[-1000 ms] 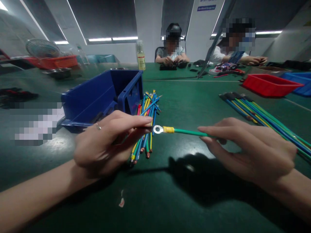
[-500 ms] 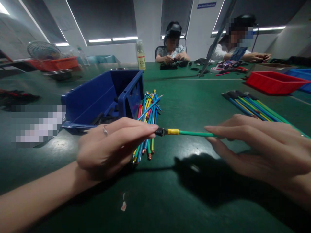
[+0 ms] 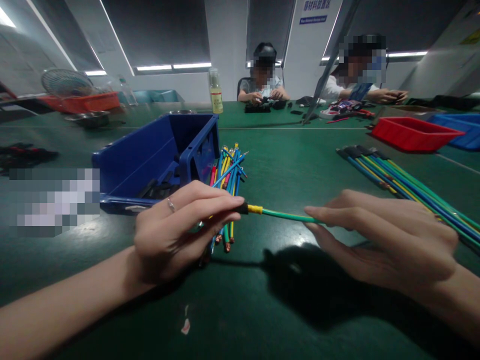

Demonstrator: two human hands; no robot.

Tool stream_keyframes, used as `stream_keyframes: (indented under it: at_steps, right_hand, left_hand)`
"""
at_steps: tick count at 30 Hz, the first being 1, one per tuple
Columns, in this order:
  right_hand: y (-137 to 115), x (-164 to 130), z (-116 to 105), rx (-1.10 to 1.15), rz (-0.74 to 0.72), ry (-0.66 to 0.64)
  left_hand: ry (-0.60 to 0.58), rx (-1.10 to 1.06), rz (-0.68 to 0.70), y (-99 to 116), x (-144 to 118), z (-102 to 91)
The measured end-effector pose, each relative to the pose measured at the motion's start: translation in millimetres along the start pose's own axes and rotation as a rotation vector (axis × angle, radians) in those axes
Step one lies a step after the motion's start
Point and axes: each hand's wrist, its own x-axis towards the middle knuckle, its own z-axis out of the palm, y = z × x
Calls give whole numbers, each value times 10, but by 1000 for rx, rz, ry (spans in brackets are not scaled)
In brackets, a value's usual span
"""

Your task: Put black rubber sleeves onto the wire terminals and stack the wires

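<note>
While a blurred patch hides whatever lies at the far left of the dark green surface (image 3: 262, 310), the open-fronted blue plastic bin (image 3: 150, 155) stands just beyond the left hand (image 3: 176, 230), with small dark parts lying loose in its bottom. That hand is pinched shut, thumb and fingertips closed on a short black sleeve (image 3: 243, 208) seated at the end of a thin green wire (image 3: 288, 216), hard against the wire's yellow collar (image 3: 255, 209); any metal terminal is covered, so the sleeve seems largely pushed home, though how fully cannot be told. Behind the fingertips lies a loose bundle of short coloured wires with bare copper ends (image 3: 227, 185), apparently not yet fitted. Further right, the right hand (image 3: 378, 240) is clamped on the same green wire, holding it level just above the surface. Beyond it a row of long coloured wires with black ends (image 3: 397, 180) lies side by side, looking like finished pieces. Past those sits a shallow red plastic tray (image 3: 412, 132). Across the surface, two other people work with their own hands at small dark items.
</note>
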Motion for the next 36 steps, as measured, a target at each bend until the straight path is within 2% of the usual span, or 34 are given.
stream_keyframes:
  at_steps: [3,8,11,15,23,36]
  right_hand:
    - [2,3,-2,16,-53,-42]
    - [-7,-7,10,64,-56,-118]
    - [-6,-13,18,62,-20,-94]
    - [14,-26,16,37,-8,-65]
    - [45,-53,10,10,9,-35]
    - [28,-49,39,39,-7,-45]
  left_hand:
    - [-26,-30,26,22,17,-16]
    - [-177,-127,63,67,81,-30]
    - [-111,-81,60,27,39,7]
    - [27,-134,-36,-20,-46,48]
    - [-30,76,16,30,14,10]
    - [-63,10,49,42,41,20]
